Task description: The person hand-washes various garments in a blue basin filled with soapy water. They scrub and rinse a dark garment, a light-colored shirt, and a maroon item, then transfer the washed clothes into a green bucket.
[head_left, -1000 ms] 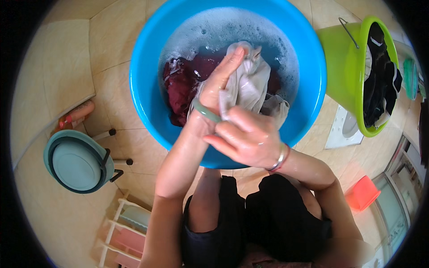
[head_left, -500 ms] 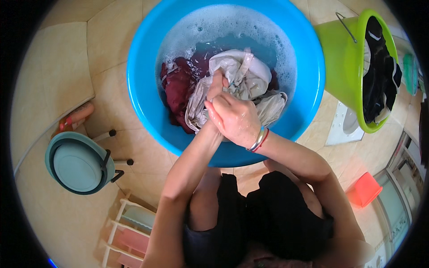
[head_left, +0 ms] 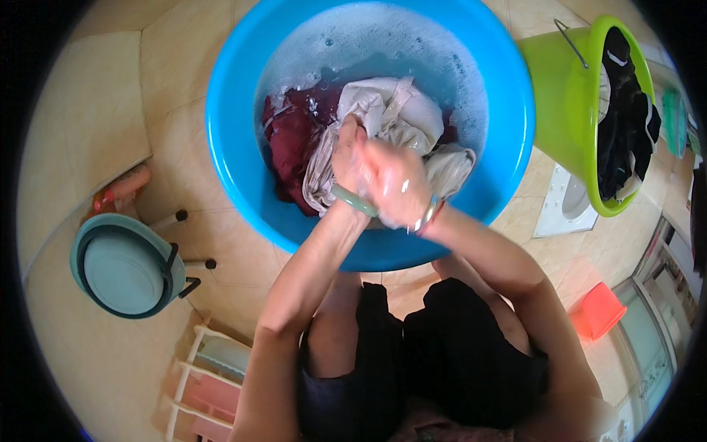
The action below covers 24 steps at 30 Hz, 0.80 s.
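Note:
My left hand (head_left: 345, 163), a green bangle on its wrist, stretches out over the blue basin (head_left: 222, 132) with nothing seen in it; some of its fingers are hidden. Against its inner side lies my right hand (head_left: 401, 180), wet and smeared by motion, so its fingers do not show clearly. A silver bracelet and a red cord circle the right wrist. Just under both hands a wet off-white garment (head_left: 421, 116) is bunched up. Dark red cloth (head_left: 289, 144) soaks left of it, and foamy water (head_left: 368, 33) fills the far part of the basin.
A lime-green bucket (head_left: 557, 96) holding black and white clothes leans at the far right. Beyond the basin's right side is a white floor fixture (head_left: 565, 202). An orange-red container (head_left: 598, 312) stands nearer. Left are a teal basin (head_left: 124, 274) and a white rack (head_left: 184, 387).
My right hand has slid off the left wrist toward the left hand, uncovering the green bangle. The garments have barely shifted.

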{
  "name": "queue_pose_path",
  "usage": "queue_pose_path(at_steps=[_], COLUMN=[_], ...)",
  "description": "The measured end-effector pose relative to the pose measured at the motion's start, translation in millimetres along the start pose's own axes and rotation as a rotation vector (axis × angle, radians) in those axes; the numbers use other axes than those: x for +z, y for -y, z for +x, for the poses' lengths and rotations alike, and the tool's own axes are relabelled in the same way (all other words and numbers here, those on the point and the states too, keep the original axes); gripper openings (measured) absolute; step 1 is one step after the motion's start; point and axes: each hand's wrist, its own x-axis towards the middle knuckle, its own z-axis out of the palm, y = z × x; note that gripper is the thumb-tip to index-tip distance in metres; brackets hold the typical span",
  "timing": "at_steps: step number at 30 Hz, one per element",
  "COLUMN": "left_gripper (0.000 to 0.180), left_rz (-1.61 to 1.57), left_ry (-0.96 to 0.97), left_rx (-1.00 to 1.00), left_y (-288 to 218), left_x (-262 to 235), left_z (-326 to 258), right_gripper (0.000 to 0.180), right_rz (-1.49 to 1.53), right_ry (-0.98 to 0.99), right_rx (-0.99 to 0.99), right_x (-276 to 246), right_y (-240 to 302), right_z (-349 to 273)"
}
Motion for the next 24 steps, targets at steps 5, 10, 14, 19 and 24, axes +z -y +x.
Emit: queue_pose_path(at_steps=[5, 10, 14, 19, 24], left_gripper=[0.028, 0.027, 0.033, 0.029, 0.033], left_rz=[0.186, 0.13, -0.174, 0.273, 0.089], left_ry=[-0.121, 0.157, 0.319, -0.139, 0.027], left_rx=[0.018, 0.063, -0.044, 0.058, 0.008], left_y=[4, 13, 1, 9, -9], left_x=[16, -32, -12, 7, 3], left_z=[-17, 23, -3, -15, -7], right_gripper=[0.021, 0.021, 0.024, 0.016, 0.014], right_rz=[-0.263, 0.042, 0.045, -0.232, -0.063], right_ry=[-0.018, -0.04, 0.001, -0.048, -0.006], right_rx=[0.18, -0.005, 0.058, 0.115, -0.005], right_x=[-7, 1, 3, -1, -3], right_y=[-55, 10, -2, -58, 15], right_z=[38, -5, 2, 28, -2])
